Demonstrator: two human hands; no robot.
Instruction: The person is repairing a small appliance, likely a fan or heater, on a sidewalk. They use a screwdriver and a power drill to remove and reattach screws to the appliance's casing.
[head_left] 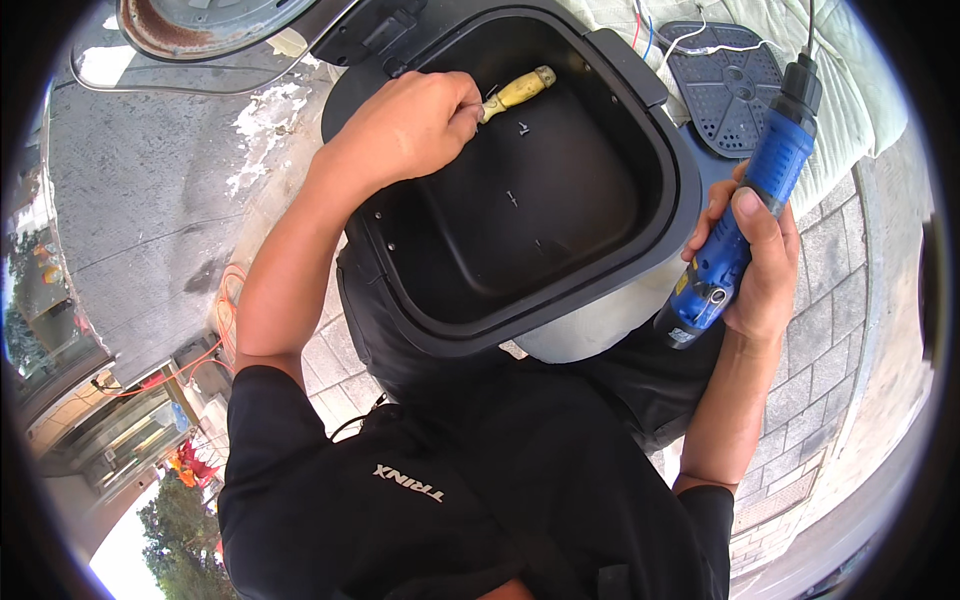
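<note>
A black, rounded-square pot [560,180] set in an appliance body, which looks like an electric cooker or air fryer, sits tilted on my lap. My left hand [415,125] reaches over its left rim, fingers closed around the neck of a hand tool with a worn yellow handle [522,90]; the tool's working end is hidden. Small screws [523,128] lie loose on the pot's floor, with another screw [512,199] near the middle. Beyond the right rim, my right hand [760,255] grips a blue electric screwdriver [722,245], its black cord end up and its nose pointing down-left.
A dark perforated plate [725,85] lies on pale cloth [850,110] at the upper right, with red, blue and white wires beside it. A rusty round metal part [205,25] is at the upper left. Orange cable [228,310] runs along the ground at left.
</note>
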